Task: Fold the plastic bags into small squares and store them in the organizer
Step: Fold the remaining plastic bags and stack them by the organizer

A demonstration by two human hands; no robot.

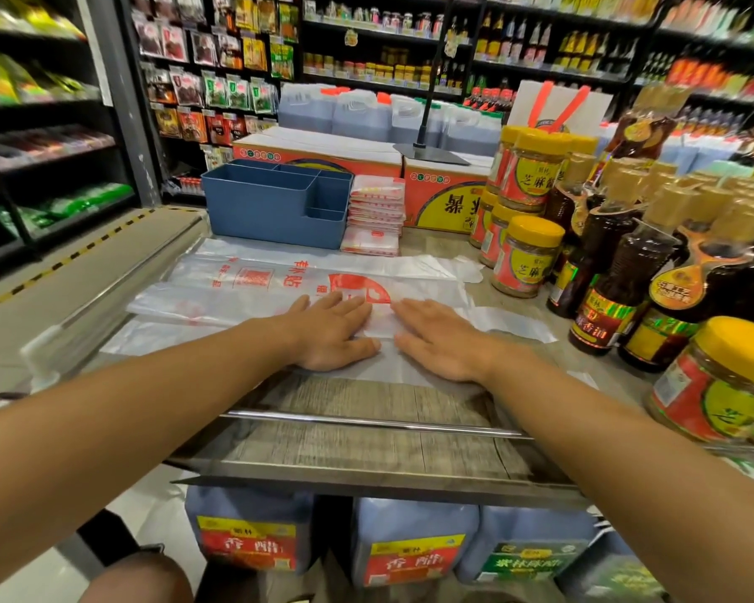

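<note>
While both our hands lie flat on the table (pixel 366 398), we press a clear plastic bag (pixel 414 324) with red print against it. Our left hand (pixel 334 335) and right hand (pixel 442 341) sit side by side, fingers straight and spread, gripping nothing; a narrow strip of the bag shows between them. Our palms cover the part of the bag under them, so we cannot tell how it is creased there. More flat bags (pixel 244 280) lie overlapped beyond our hands, and their edges blur into one another, so we cannot count them. Farther back stands the blue organizer (pixel 275 206); from this angle its compartments are mostly hidden by the walls. Just to its right, touching it, is a stack of folded bags (pixel 375 215). Jars with yellow lids (pixel 527 254) and dark bottles (pixel 619 276) crowd the table's right side, some cut off by the frame. The shelves (pixel 366 37) behind are blurred.
</note>
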